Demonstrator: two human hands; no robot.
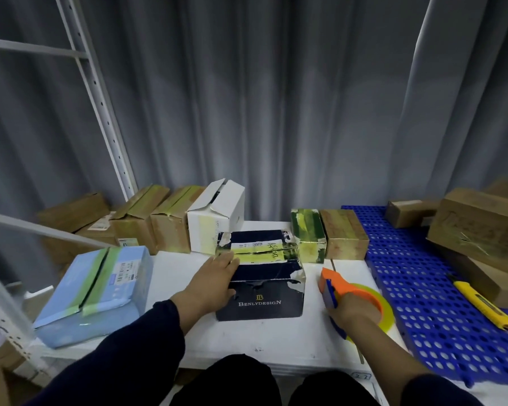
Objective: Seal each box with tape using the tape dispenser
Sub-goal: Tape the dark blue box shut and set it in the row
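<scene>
one dark box centred on the desk, awaiting tape
my left grip lies flat on it; right grip wraps the tape dispenser just right. next i'd bring it onto the seam.

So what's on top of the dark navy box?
The left hand lies flat on the navy box, hiding one end of the yellowish tape; a white label shows beside it.

Dispenser right of box, seemingly apart
</scene>
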